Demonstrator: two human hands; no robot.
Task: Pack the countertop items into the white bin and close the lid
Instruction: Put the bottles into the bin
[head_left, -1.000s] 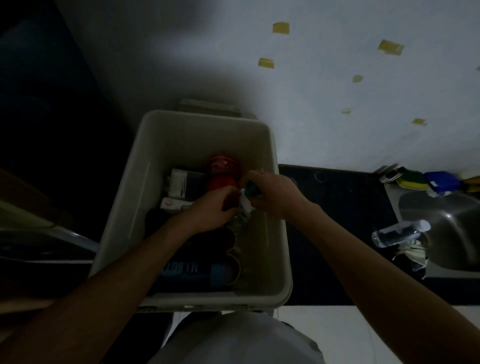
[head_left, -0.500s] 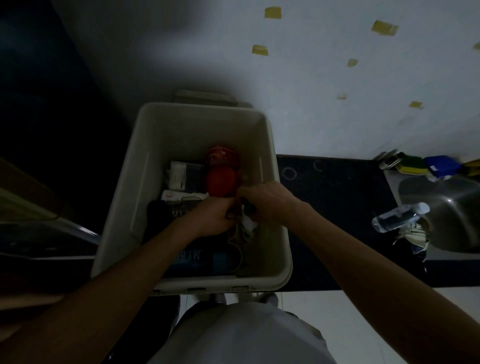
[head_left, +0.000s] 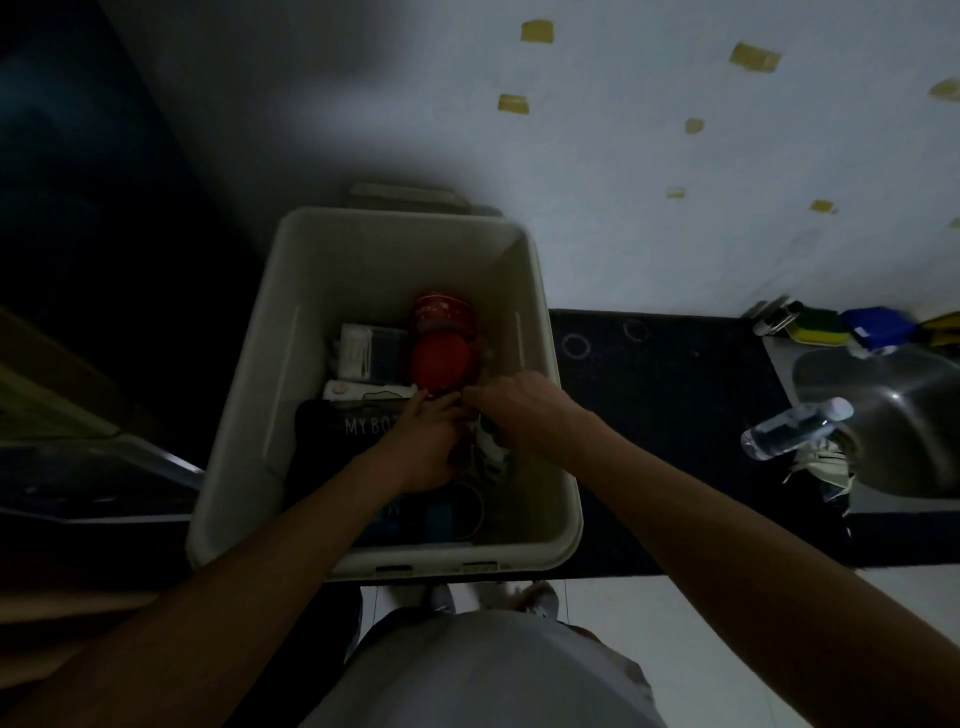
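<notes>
The open white bin (head_left: 550, 405) stands on the dark countertop (head_left: 670, 395). Inside lie a red container (head_left: 444, 358), a small white and dark packet (head_left: 371, 351), a white box (head_left: 363, 391) and a black bottle marked "MY BOTTLE" (head_left: 332, 431). Both hands are down inside the bin. My right hand (head_left: 524, 410) is closed on a small white and green tube (head_left: 491, 447) near the right wall. My left hand (head_left: 423, 447) rests against it, fingers curled over the packed items; what it grips is hidden. The lid (head_left: 405, 193) leans behind the bin.
A clear plastic bottle (head_left: 795, 428) lies on the steel sink's (head_left: 893, 421) left edge, above a crumpled cloth (head_left: 821, 467). A yellow-green sponge (head_left: 818, 327) and a blue item (head_left: 878, 327) sit behind the sink. A white wall rises behind; white floor lies below.
Both hands have sunk lower into the bin with the tube. The red container, hidden partly by my fingers a second ago, shows in full.
</notes>
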